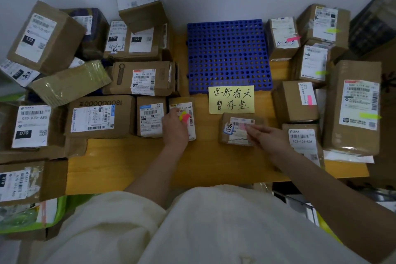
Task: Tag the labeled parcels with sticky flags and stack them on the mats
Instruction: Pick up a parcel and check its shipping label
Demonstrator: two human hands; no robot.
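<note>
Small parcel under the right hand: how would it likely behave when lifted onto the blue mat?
The small cardboard parcel looks boxy and stiff, so it probably keeps its shape. Being small, it is likely light enough for the right hand alone. It lies flat, so it should not roll or tip on the blue mat.

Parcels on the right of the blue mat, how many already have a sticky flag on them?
5, maybe more hidden: back box pink; far corner box green; box below it green; middle box pink; big right box green.

A small brown parcel [240, 129] lies flat before the bare blue mat [229, 55] — pink flag [243, 127] on its label.
</note>
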